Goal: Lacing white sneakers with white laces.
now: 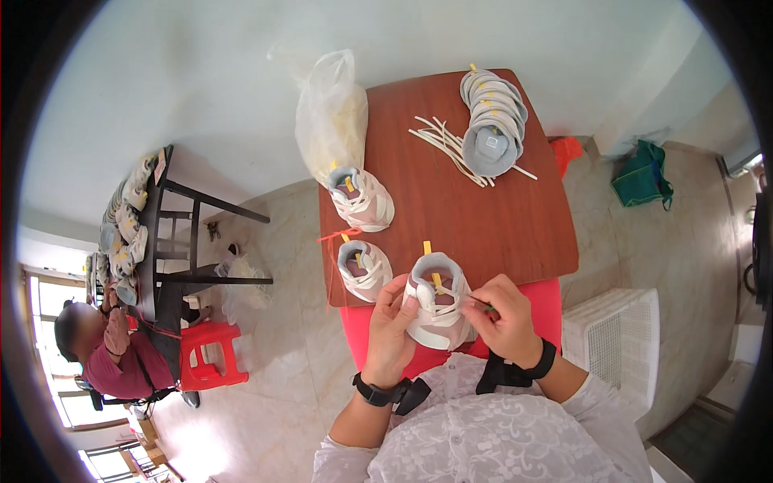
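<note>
Small shoe (437, 302) held over the near edge of the brown table (515, 217), above a red surface (543, 310) at the person's lap. Upper pale grey with pinkish panels, white laces across the front, a yellow tag standing up at the collar. Left hand (392, 330) closed around the shoe's left side, thumb on the upper. Right hand (503, 322) pinches something thin and dark at the lace area on the shoe's right side; what it is cannot be told. Both wrists carry black bands.

On the table: two more shoes of the same kind, one (364, 270) just left of the held one, another (361, 199) further back, each with a yellow tag. A red thread (332, 238) lies between them at the table's left edge. Loose white laces (451, 145) lie mid-table. A curved stack of grey insoles (491, 121) with small yellow tags sits at the far right. A clear plastic bag (330, 113) with pale yellowish contents stands at the far left corner.

Floor, right: green bag (642, 175), white slatted crate (616, 338). Left: another person (105, 350) seated at a dark table (157, 233), beside a red stool (211, 354).
</note>
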Tool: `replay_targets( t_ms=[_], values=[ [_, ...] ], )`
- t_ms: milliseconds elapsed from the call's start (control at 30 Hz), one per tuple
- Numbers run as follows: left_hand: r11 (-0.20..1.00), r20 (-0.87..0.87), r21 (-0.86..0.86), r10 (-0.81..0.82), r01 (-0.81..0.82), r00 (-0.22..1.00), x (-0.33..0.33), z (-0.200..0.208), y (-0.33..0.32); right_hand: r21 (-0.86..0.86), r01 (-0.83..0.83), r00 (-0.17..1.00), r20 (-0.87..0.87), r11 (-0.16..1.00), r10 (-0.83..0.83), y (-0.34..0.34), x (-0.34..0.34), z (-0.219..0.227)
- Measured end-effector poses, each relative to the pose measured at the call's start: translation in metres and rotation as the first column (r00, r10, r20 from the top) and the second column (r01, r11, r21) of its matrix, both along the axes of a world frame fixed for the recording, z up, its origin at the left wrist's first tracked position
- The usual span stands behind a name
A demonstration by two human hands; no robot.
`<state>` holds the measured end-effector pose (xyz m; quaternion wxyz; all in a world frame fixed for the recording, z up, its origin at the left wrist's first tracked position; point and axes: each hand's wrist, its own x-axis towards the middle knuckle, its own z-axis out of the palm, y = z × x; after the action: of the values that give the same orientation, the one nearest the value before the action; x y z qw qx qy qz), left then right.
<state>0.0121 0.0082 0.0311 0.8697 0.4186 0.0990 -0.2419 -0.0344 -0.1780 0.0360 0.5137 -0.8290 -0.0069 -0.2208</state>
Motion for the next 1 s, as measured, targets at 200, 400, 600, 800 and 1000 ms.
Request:
replay_targets(
  t_ms=[200,400,600,800,1000],
  values=[
    [1.0,0.014,0.01,0.018,-0.018,1.0,-0.002,-0.004,0.0,-0.113,-0.13,0.991,0.006,0.985,0.131,0.006,0.006,0.006],
    [0.993,0.047,0.084,0.074,-0.078,0.996,-0.003,-0.005,-0.004,-0.106,-0.149,0.988,0.019,0.983,0.152,0.01,0.01,0.008],
    [0.991,-0.014,0.073,0.109,-0.108,0.994,-0.002,-0.007,-0.005,-0.074,-0.158,0.987,-0.054,0.985,0.154,0.002,0.011,0.012],
    [0.961,0.12,0.234,0.121,-0.147,0.985,-0.008,-0.008,-0.016,-0.147,-0.197,0.979,-0.078,0.969,0.187,0.017,0.009,0.006],
    [0.963,0.087,0.172,0.195,-0.207,0.977,-0.002,-0.007,-0.008,-0.101,-0.164,0.98,-0.133,0.981,0.15,0.009,0.006,0.0]
  ],
)
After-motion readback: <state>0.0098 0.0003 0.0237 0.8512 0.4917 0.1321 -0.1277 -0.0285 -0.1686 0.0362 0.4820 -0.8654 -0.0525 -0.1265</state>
